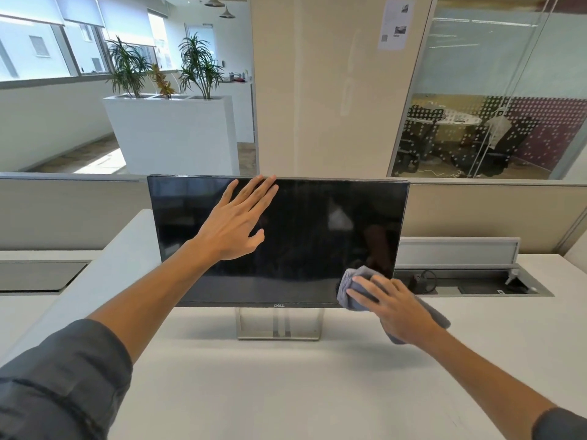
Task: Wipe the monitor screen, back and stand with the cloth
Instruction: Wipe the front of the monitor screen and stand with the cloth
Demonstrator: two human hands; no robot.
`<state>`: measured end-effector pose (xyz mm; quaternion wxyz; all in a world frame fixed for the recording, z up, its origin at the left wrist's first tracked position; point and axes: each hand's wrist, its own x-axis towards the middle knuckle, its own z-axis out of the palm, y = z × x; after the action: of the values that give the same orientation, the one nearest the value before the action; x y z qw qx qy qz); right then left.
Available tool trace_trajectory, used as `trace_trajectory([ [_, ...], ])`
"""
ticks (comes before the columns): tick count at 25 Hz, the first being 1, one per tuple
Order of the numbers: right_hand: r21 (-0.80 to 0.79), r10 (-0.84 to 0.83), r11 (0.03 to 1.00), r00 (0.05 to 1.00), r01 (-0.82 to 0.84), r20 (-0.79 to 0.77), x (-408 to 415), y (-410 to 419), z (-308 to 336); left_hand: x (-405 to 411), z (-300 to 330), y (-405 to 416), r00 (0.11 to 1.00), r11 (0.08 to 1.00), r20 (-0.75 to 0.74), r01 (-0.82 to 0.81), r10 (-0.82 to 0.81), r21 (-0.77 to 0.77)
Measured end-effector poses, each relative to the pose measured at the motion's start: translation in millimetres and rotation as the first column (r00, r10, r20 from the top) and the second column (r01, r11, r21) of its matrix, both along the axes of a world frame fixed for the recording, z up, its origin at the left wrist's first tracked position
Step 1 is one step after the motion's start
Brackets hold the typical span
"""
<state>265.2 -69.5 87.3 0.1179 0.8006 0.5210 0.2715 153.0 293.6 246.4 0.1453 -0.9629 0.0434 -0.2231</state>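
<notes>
Wiping the lower right corner of a Dell monitor (279, 239) that stands on a white desk (286, 385), just in front of a beige partition (73, 214). The right hand (394, 308) presses a grey cloth (352, 289) against the screen's bottom right corner, its fingers straight, slightly spread and laid flat over the bunched fabric, with a tail of cloth trailing below the wrist. The left hand (236, 222) lies open against the upper left part of the panel, fingers straight and nearly together with the fingertips reaching the top edge and the thumb held apart; it appears to brace the panel. For good practice, light, even pressure in overlapping strokes is advisable, carried right up to the thin bezel, while the bracing hand counters the push so the panel does not tilt on its silver stand (279, 325). The bare palm on the glass may leave prints, so that area probably needs a later pass. The screen is switched off, glossy black, and shows faint reflections and a paler band near its lower edge. The back is hidden from this view; the open rectangular stand rests flat on the desk, with no sign it has been attended to.
</notes>
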Motion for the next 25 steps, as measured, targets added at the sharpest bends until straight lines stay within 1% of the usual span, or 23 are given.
trace_trajectory([
  [2,0.031,0.039,0.999,0.999,-0.039,0.007,-0.9,1.0,8.3,-0.2,0.2,-0.5,1.0,1.0,0.001,-0.004,0.004,0.0],
  [3,0.096,0.029,0.995,0.999,-0.031,0.032,3.1,4.1,25.3,-0.3,0.5,-0.8,1.0,1.0,0.003,-0.005,0.005,0.001],
  [4,0.213,-0.015,0.977,0.998,0.002,0.058,7.9,9.0,48.7,-0.3,0.9,-1.1,1.0,1.0,0.003,-0.007,0.007,0.003],
  [5,0.364,-0.094,0.929,0.993,0.063,0.067,13.5,13.5,76.3,-0.1,0.9,-1.4,1.0,1.0,0.003,-0.008,0.008,0.007],
  [6,0.49,-0.187,0.86,0.981,0.142,0.043,19.1,16.7,103.6,-0.4,0.8,-1.6,1.0,1.0,0.003,-0.01,0.01,0.011],
  [7,0.57,-0.262,0.794,0.965,0.212,0.005,24.4,18.7,125.0,-1.0,0.1,-1.7,1.0,1.0,0.006,-0.009,0.009,0.013],
  [8,0.605,-0.309,0.752,0.951,0.259,-0.023,29.0,19.8,136.9,-1.2,-0.4,-2.0,1.0,1.0,0.011,-0.008,0.007,0.014],
  [10,0.603,-0.333,0.747,0.943,0.281,-0.027,32.2,21.8,129.9,-1.7,-0.4,-1.2,1.0,1.0,0.013,-0.003,0.003,0.017],
  [14,0.534,-0.305,0.796,0.951,0.285,-0.054,18.8,13.2,57.1,-2.8,0.3,0.8,1.0,1.0,0.02,-0.002,0.001,0.028],
  [17,0.427,-0.287,0.852,0.952,0.304,-0.105,-3.8,4.6,1.0,-5.3,-0.2,2.5,1.0,0.999,0.029,-0.01,0.008,0.038],
  [19,0.358,-0.261,0.881,0.949,0.308,-0.174,-19.2,1.1,-25.0,-8.0,-0.8,4.2,0.999,0.999,0.038,-0.018,0.016,0.04],
  [22,0.29,-0.262,0.894,0.924,0.341,-0.277,-35.8,1.9,-43.8,-13.9,-5.6,8.2,0.998,0.999,0.056,-0.04,0.038,0.033],
  [24,0.287,-0.271,0.888,0.914,0.358,-0.303,-42.6,3.5,-46.6,-20.2,-12.8,10.5,0.996,0.998,0.069,-0.052,0.051,0.021],
  [25,0.31,-0.271,0.878,0.912,0.365,-0.307,-45.1,3.5,-46.8,-24.0,-17.3,11.5,0.996,0.998,0.073,-0.055,0.055,0.007],
])
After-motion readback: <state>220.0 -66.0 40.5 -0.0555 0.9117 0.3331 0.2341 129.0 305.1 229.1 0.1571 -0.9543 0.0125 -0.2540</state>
